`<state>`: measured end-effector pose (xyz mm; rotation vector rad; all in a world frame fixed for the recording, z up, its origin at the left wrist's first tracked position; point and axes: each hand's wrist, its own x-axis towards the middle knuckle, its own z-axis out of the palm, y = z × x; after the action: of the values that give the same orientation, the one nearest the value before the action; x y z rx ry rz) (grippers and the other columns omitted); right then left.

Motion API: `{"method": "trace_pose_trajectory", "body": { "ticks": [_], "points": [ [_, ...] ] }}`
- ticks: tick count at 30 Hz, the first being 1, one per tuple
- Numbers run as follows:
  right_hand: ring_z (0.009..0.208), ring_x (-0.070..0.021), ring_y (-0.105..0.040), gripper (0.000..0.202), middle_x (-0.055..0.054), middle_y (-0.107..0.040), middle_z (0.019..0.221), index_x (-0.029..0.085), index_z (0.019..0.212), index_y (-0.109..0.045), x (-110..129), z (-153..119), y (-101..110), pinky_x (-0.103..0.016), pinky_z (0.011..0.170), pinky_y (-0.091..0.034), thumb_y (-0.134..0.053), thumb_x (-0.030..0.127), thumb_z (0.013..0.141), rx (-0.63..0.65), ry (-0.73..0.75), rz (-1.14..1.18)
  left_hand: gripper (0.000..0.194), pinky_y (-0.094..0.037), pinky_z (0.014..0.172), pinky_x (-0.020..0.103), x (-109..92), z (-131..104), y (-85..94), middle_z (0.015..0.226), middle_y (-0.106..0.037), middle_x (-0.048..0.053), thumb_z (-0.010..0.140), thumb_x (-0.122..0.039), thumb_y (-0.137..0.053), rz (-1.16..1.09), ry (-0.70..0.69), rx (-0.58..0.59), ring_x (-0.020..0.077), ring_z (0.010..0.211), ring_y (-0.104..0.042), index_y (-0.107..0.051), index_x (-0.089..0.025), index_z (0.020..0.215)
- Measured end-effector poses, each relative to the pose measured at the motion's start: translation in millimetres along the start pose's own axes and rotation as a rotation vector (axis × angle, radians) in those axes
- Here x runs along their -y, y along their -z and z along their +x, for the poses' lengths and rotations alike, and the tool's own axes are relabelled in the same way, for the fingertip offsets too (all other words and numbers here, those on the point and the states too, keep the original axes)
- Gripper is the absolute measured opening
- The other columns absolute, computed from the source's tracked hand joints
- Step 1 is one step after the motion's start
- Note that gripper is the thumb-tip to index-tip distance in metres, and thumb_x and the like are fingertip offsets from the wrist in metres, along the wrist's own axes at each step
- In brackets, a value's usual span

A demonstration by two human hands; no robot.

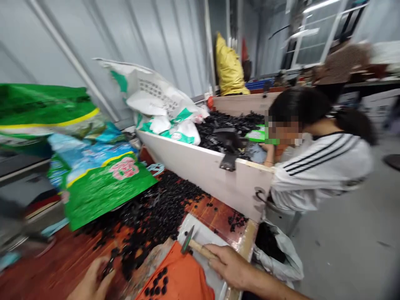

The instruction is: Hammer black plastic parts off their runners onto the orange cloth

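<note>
While our right hand (229,266) reaches in from the right of the orange cloth (187,273), its fingers wrap the hammer (200,249); the head juts past them over the cloth's far edge. Left of the cloth, our left hand (92,281) bends its fingers beside black pieces (133,254); we cannot tell whether they grip any.

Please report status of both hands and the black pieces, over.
Right hand grips hammer. Left hand pinches black piece. Round pieces on orange cloth. Green bag overlaps black heap.
</note>
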<state>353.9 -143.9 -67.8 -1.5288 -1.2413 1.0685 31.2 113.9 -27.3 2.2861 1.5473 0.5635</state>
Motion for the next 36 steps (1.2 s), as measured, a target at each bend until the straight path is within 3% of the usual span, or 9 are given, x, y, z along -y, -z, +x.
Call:
{"method": "trace_pose_trajectory", "body": {
  "ticks": [4, 8, 12, 16, 19, 22, 28, 33, 36],
  "points": [
    [0.054, -0.0123, -0.037, 0.042, 0.005, -0.044, 0.065, 0.022, 0.133, -0.06, -14, 2, -1, -0.023, 0.048, -0.027, -0.048, 0.042, 0.098, 0.012, -0.021, 0.068, 0.052, -0.051, 0.058, 0.028, -61, -44, 24.2, 0.072, -0.067, -0.003, 0.074, -0.063, -0.07, -0.629, 0.211, 0.163, 0.0188, 0.06, -0.064, -0.052, -0.025, 0.105],
    [0.049, -0.0119, -0.037, 0.039, 0.006, -0.044, 0.064, 0.02, 0.115, -0.062, -21, 5, 1, -0.024, 0.046, -0.026, -0.05, 0.052, 0.097, 0.095, -0.084, 0.076, 0.055, -0.041, 0.054, 0.018, -107, -86, 29.3, 0.069, -0.062, -0.007, 0.076, -0.055, -0.079, -0.937, 0.276, 0.16, 0.0094, 0.055, -0.055, -0.051, -0.024, 0.11],
    [0.051, -0.0111, -0.034, 0.032, 0.007, -0.04, 0.061, 0.022, 0.081, -0.052, -20, 8, 1, -0.024, 0.047, -0.025, -0.057, 0.052, 0.092, 0.085, -0.095, 0.086, 0.052, -0.038, 0.053, 0.016, -123, -125, 28.6, 0.072, -0.061, -0.006, 0.078, -0.047, -0.082, -1.141, 0.346, 0.133, 0.0065, 0.056, -0.052, -0.053, -0.022, 0.112],
    [0.057, -0.0134, -0.042, 0.027, 0.006, -0.046, 0.063, 0.022, 0.08, -0.053, 13, 9, -3, -0.025, 0.053, -0.033, -0.062, 0.046, 0.089, 0.042, -0.037, 0.098, 0.051, -0.038, 0.05, 0.015, -129, -154, 21.3, 0.074, -0.062, -0.003, 0.082, -0.048, -0.079, -1.328, 0.404, 0.228, 0.0057, 0.053, -0.049, -0.052, -0.022, 0.117],
    [0.082, -0.0193, -0.057, 0.018, -0.001, -0.062, 0.086, 0.02, 0.094, -0.064, 57, 11, -12, -0.028, 0.075, -0.045, -0.063, 0.038, 0.09, 0.061, 0.103, 0.137, 0.051, -0.039, 0.05, 0.016, -133, -168, 11.5, 0.071, -0.059, -0.004, 0.081, -0.049, -0.079, -1.33, 0.394, 0.279, 0.007, 0.054, -0.047, -0.053, -0.022, 0.115],
    [0.096, -0.0216, -0.061, 0.022, -0.004, -0.067, 0.102, 0.02, 0.107, -0.066, 94, 15, -26, -0.031, 0.086, -0.046, -0.062, 0.036, 0.092, 0.139, 0.176, 0.238, 0.049, -0.044, 0.055, 0.019, -135, -179, 3.7, 0.072, -0.057, -0.004, 0.079, -0.049, -0.08, -1.248, 0.373, 0.309, 0.0099, 0.061, -0.051, -0.055, -0.023, 0.113],
    [0.077, -0.0142, -0.051, 0.015, 0.003, -0.055, 0.083, 0.018, 0.093, -0.064, 110, 18, -53, -0.025, 0.069, -0.04, -0.07, 0.029, 0.084, 0.361, 0.187, 0.246, 0.032, -0.044, 0.065, 0.022, -140, -193, 5.6, 0.074, -0.056, -0.004, 0.082, -0.04, -0.074, -0.976, 0.292, 0.278, 0.012, 0.068, -0.049, -0.065, -0.023, 0.108],
    [0.065, -0.0104, -0.044, 0.014, 0.006, -0.049, 0.074, 0.019, 0.085, -0.058, 106, 13, -59, -0.022, 0.059, -0.036, -0.069, 0.027, 0.081, 0.311, 0.106, 0.308, 0.047, -0.049, 0.096, 0.037, -131, -192, 13.9, 0.112, -0.067, 0.005, 0.074, -0.038, -0.078, -0.617, 0.268, -0.035, 0.0241, 0.104, -0.061, -0.067, -0.025, 0.118],
    [0.058, -0.0099, -0.043, 0.023, 0.007, -0.049, 0.07, 0.021, 0.093, -0.059, 105, 11, -56, -0.022, 0.052, -0.035, -0.073, 0.032, 0.079, 0.211, 0.049, 0.332, 0.058, -0.045, 0.108, 0.045, -119, -192, 15.9, 0.123, -0.067, 0.009, 0.073, -0.046, -0.079, -0.61, 0.371, -0.194, 0.029, 0.117, -0.061, -0.063, -0.025, 0.124]
  ]
}}
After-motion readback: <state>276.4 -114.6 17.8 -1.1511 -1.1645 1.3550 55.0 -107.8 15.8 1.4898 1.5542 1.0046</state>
